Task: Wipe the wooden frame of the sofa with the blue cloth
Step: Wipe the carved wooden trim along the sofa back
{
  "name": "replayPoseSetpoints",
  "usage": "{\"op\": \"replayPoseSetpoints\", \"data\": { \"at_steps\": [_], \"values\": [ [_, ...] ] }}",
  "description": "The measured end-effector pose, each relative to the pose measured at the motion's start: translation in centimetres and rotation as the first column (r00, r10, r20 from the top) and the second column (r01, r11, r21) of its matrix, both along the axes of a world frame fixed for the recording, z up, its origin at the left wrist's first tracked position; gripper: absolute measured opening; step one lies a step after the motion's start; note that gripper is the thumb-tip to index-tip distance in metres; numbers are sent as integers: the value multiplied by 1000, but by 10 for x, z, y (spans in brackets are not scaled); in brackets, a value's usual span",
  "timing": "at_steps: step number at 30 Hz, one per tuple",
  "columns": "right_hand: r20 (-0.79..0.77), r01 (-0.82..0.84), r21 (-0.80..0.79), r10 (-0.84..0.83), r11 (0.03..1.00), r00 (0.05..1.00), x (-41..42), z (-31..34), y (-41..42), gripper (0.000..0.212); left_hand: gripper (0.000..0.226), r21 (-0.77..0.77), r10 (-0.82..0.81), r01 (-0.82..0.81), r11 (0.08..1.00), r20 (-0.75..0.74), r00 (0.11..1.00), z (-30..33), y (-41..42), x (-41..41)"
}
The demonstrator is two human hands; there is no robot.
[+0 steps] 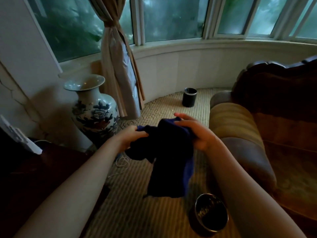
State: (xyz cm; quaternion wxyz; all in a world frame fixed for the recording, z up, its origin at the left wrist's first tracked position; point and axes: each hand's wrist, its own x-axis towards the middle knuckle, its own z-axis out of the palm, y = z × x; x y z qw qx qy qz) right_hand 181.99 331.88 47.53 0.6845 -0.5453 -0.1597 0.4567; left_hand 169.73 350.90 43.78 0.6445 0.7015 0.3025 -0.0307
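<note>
Blue cloth [169, 157] hangs bunched in mid-air over the carpet [130, 203], gripped by 2 hands, the left hand [133, 139] closed on its left edge and the right hand [193, 130] clasping its top, just left of the sofa [267, 134] and its dark carved wooden frame [274, 69].

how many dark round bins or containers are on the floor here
2. One small black bin stands on the carpet near the curved window wall, beyond the sofa arm. Another dark round container sits at the bottom, under the right forearm. Others may be hidden.
</note>
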Motion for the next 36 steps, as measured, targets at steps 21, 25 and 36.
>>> {"op": "replayPoseSetpoints", "data": {
  "at_steps": [21,25,36],
  "values": [
    [-76,582,203,-580,788,811,316,33,202,31,38,-522,-103,224,823,252,962,-44,163,366],
    [165,790,112,-795,603,583,369,23,208,34,48,-455,-132,265,850,303,944,-35,226,446],
    [691,636,-452,-205,626,693,487,-25,193,68,83,61,-229,220,974,233,945,-6,255,625]
  ]
}}
